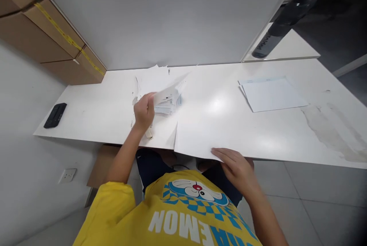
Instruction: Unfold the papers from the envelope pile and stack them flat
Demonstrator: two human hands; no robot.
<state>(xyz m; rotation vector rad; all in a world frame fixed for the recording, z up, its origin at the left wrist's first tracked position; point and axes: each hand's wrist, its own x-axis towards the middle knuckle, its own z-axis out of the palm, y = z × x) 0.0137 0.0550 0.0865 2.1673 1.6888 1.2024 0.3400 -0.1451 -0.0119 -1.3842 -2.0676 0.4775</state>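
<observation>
My left hand [145, 112] is closed on a piece of white paper [170, 87], lifted at a slant and smeared by motion. Below it lies a pile of paper pieces [166, 104], some with printing. My right hand [233, 164] rests with its fingers stretched out on the near edge of a white sheet [197, 141]. This sheet lies at the table's front edge, and its left side curls up. A small beige object [149, 133] sits close to my left wrist; its kind is unclear.
Several white sheets [272, 93] lie on the right of the white table [114, 123]. A black device [55, 115] sits at the far left. Cardboard boxes [57, 43] stand by the grey panel [166, 20] at the back. A dark bottle [266, 45] is at the upper right.
</observation>
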